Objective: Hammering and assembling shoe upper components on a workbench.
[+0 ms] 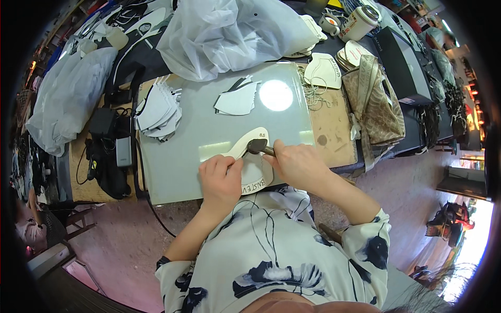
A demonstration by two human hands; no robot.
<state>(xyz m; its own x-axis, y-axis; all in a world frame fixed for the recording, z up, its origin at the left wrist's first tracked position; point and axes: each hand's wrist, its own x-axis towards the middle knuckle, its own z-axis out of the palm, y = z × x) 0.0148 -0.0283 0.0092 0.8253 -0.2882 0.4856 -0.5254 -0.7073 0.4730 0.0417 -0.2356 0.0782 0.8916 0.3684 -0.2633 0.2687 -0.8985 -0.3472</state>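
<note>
A white curved shoe-upper piece (pixel 257 169) with dark printing lies at the near edge of the pale, shiny board (pixel 177 177). My right hand (pixel 295 163) is closed round the short handle of a hammer. The dark hammer head (pixel 256 146) rests on or just over the upper part of the piece; which, I cannot tell. At the left edge of the piece, my left hand (pixel 222 180) has its fingers curled together on it. Farther up the board lies a small stack of white cut pieces (pixel 236 101) with dark strips.
A fanned stack of white pieces (pixel 159 112) lies at the board's left. A big translucent plastic bag (pixel 229 36) covers the far side. To the right are a brown patterned bag (pixel 376 104) and a black box (pixel 401 65). Dark cables and a black adapter (pixel 102 122) lie left.
</note>
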